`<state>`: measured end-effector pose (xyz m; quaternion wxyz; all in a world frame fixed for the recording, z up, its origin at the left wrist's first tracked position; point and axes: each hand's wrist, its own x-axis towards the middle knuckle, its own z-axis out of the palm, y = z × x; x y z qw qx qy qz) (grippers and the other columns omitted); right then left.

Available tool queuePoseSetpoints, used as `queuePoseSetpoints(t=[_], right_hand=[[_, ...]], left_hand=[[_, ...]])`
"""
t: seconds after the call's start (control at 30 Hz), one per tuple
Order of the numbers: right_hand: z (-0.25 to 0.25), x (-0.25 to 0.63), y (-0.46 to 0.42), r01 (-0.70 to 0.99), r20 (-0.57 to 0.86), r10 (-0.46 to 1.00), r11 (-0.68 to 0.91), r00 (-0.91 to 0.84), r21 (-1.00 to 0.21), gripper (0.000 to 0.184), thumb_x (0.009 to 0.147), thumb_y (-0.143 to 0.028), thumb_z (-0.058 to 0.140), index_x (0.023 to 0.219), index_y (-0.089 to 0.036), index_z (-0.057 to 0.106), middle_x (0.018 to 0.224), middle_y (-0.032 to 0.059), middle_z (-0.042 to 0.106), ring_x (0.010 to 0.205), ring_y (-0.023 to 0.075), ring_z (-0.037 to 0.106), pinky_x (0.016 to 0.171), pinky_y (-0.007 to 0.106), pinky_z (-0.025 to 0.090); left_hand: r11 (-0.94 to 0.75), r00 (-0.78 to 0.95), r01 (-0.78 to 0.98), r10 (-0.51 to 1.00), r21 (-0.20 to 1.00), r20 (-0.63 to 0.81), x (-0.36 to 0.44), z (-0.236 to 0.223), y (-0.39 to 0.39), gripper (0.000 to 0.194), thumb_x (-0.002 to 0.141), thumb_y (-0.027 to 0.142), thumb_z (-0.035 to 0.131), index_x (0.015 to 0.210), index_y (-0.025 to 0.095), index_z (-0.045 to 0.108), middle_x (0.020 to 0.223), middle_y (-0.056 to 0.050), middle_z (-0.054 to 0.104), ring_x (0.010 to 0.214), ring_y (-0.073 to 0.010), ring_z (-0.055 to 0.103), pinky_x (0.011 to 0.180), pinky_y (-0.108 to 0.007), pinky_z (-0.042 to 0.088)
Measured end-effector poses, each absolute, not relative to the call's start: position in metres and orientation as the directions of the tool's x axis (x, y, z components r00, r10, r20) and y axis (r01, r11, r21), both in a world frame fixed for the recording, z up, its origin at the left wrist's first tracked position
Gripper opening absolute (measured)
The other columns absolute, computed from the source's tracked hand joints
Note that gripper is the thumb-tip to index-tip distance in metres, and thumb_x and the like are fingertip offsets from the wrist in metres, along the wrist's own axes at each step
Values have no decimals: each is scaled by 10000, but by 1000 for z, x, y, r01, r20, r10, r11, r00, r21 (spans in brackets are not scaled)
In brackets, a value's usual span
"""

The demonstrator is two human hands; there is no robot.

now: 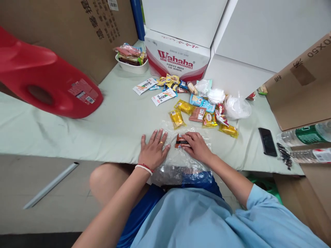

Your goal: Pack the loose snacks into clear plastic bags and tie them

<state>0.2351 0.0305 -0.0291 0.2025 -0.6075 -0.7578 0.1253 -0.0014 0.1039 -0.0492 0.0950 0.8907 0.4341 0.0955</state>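
A clear plastic bag (172, 155) lies spread at the table's front edge, its near end hanging down over my lap. My left hand (153, 150) rests flat along the bag's left edge, fingers stretched and apart, holding nothing. On top of the bag is a small brown snack packet with a dark band (179, 141). My right hand (195, 144) has its fingers and thumb over the right part of this packet, hiding that part. Just beyond the bag lie a yellow snack packet (177, 119) and a brown packet (197, 114).
More snacks lie behind, including white packets (163, 96) and crumpled white plastic bags (237, 106). A red jug (51, 75) stands left. At the back are a filled white basket (131, 66) and a Wahaha carton (178, 57). A phone (267, 142) and bottles (305, 135) lie right.
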Motion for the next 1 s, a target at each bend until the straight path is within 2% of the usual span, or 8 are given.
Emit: queuePoseSetpoints(t=[0.2,0.3,0.37,0.53,0.67,0.8,0.9,1.0], right_hand=[[-9,280,81,854,286,957,195,-57,-483,357,1022,-404,526,1262,-185,674,1290,168,637,1223,303,567,1053,465,461],[5,298,136,911,188,982,74,4,-406,280,995,-297,492,1106,-174,718,1080,139,710,1039,291,628,939,413,492],[9,302,177,948,126,991,6,36,-318,279,974,-253,476,1071,-172,724,1061,142,722,1001,297,633,900,400,489],[6,298,268,992,117,993,-4,19,-129,379,949,-167,416,1225,-93,665,1259,231,655,1188,371,557,1011,486,437],[-3,306,317,996,180,983,35,-20,-81,467,957,-137,377,1383,-75,557,1370,255,593,1329,402,432,1082,602,338],[-14,315,334,996,230,971,-45,61,-75,458,955,-133,364,1358,-58,570,1364,268,579,1326,394,421,1079,622,309],[-23,316,336,996,278,959,66,-48,-55,427,959,-155,382,1306,-57,612,1369,256,575,1360,385,385,1122,639,254],[-32,314,338,986,233,960,164,-153,-29,389,955,-212,452,1255,-80,661,1325,211,622,1409,376,326,1183,685,107]], left_hand=[[-603,606,763,793,232,67,-2,-50,105,604,1056,482,305,1611,255,371,1681,-110,343,1560,-322,326,1234,-724,117],[-602,607,769,793,216,51,-2,-50,105,602,1058,473,298,1613,251,366,1682,-109,339,1562,-316,323,1233,-724,129],[-606,611,767,790,211,50,-2,-50,105,602,1060,473,294,1617,254,357,1684,-104,334,1566,-308,316,1237,-719,130],[-598,601,774,797,210,55,-2,-50,105,592,1061,469,302,1619,278,350,1684,-91,338,1561,-305,328,1243,-706,133],[-593,595,779,802,206,56,-2,-49,105,595,1053,471,334,1622,297,344,1674,-93,363,1556,-314,337,1247,-698,140],[-595,599,774,799,214,54,-3,-49,105,591,1058,485,332,1615,291,360,1679,-87,351,1563,-288,326,1264,-671,120],[-593,598,776,800,215,46,-4,-49,106,591,1061,495,319,1611,284,364,1687,-77,336,1569,-278,313,1264,-670,124],[-587,593,781,804,214,43,-5,-48,106,592,1062,494,319,1612,280,362,1690,-82,330,1570,-284,310,1261,-672,131]])
